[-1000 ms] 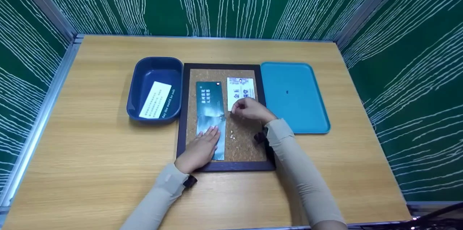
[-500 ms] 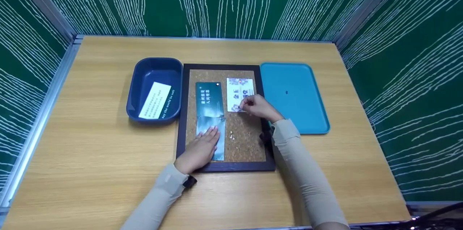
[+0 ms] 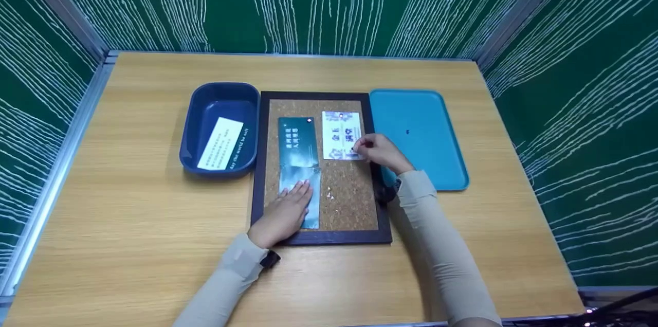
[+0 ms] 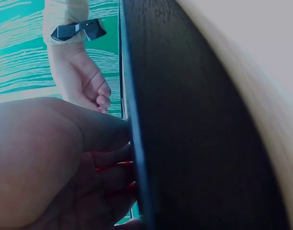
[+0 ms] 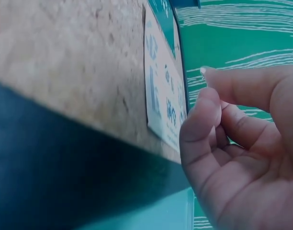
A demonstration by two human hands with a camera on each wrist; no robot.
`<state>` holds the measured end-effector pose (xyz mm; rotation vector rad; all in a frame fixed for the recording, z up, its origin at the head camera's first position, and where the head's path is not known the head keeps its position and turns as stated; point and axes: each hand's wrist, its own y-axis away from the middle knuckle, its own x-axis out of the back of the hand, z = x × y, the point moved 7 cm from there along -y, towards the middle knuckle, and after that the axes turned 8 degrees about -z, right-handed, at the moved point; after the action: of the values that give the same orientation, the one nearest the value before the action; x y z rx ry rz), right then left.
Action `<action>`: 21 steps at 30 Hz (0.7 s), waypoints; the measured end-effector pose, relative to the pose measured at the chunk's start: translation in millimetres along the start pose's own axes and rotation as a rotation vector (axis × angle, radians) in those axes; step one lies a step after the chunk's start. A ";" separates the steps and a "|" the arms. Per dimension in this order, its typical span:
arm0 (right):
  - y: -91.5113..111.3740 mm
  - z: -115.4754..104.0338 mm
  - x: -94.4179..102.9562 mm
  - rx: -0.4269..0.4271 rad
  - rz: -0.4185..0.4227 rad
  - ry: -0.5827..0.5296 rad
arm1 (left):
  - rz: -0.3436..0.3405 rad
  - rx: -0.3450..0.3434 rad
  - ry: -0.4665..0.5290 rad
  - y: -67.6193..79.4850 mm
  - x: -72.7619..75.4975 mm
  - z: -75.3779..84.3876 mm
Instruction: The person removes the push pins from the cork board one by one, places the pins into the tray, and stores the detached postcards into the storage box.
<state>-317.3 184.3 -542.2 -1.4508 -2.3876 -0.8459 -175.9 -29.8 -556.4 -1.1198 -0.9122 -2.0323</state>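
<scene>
1. Right hand has moved over the last second from the lower left corner of the white card to its lower right corner; the left hand has stayed put.
2. Toward the left edge of the table, a dark blue bin stands just beside the corkboard; a white paper lies tilted in it.
3. Along the corkboard's left edge runs a green sheet, a small shiny dot at its upper right corner; the left hand rests on its lower half, fingers extended.
4. Right of that sheet, small shiny bits lie on the cork; above them, the white card sits near the corkboard's upper right corner.
5. Thumb and forefinger of the right hand are bent toward each other; I cannot tell whether they pinch anything.
6. Just beside the corkboard's right edge lies a teal tray; a small dark spot shows on it.
</scene>
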 end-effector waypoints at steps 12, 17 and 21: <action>8.0 22.5 24.0 -0.035 0.062 -0.062 | -0.013 0.002 0.008 0.1 -1.3 -1.7; 11.0 32.9 33.2 -0.064 0.081 -0.092 | -0.013 -0.002 -0.002 0.1 -1.5 -1.7; 13.1 35.8 38.5 -0.067 0.102 -0.116 | -0.011 0.001 -0.002 -0.5 -1.9 -2.3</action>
<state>-321.0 238.0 -548.5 -1.6756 -2.3637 -0.8463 -176.5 -31.1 -559.0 -1.1187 -0.9220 -2.0392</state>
